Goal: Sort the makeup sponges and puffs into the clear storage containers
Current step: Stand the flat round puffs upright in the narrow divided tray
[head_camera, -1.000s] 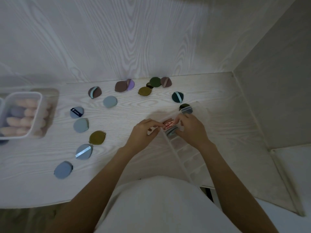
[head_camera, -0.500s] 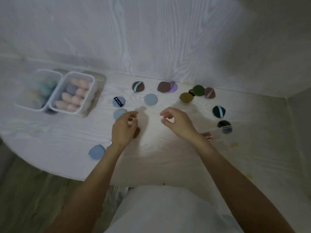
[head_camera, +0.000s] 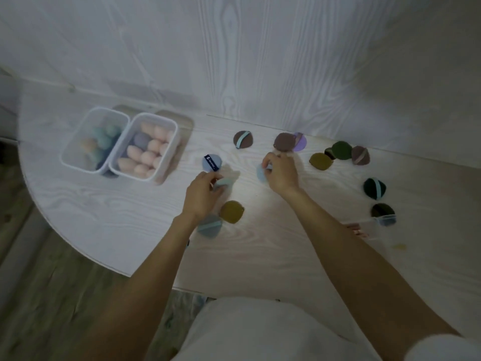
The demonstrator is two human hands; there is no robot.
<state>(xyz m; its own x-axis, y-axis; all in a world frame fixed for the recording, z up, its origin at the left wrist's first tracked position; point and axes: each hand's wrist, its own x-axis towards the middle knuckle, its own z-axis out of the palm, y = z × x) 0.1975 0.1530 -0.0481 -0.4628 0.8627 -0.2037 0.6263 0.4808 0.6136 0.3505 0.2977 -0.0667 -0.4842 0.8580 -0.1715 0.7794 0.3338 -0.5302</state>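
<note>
My left hand (head_camera: 201, 195) is down on the white wood-grain table (head_camera: 109, 214), fingers curled round a pale teal puff (head_camera: 224, 184) that lies just below a blue puff with a dark label band (head_camera: 212, 162). My right hand (head_camera: 282, 173) pinches a light blue puff (head_camera: 261, 173) near the table's middle, its edge showing left of my knuckles. Just beside my left wrist: a grey-blue puff with a teal strap (head_camera: 210, 226), and touching or nearly touching it, a mustard puff (head_camera: 231, 211). Along the back edge, a brown puff with a teal strap (head_camera: 243, 139), a plain brown puff (head_camera: 284, 142) overlapping a purple one (head_camera: 300, 142), then a cluster of an olive-yellow puff (head_camera: 320, 161), a dark green puff (head_camera: 341, 150) and a mauve puff (head_camera: 360, 155). Further right, a dark green puff with a teal strap (head_camera: 374, 188) and a near-black puff (head_camera: 382, 211). Behind my right forearm, a clear divided organiser (head_camera: 382, 221); contents blurred, something pinkish at one end. Far left, two clear tubs side by side, touching: the left tub (head_camera: 78, 142) holds teal, green and tan sponges, the right tub (head_camera: 166, 149) holds peach sponges and a lavender one.
</note>
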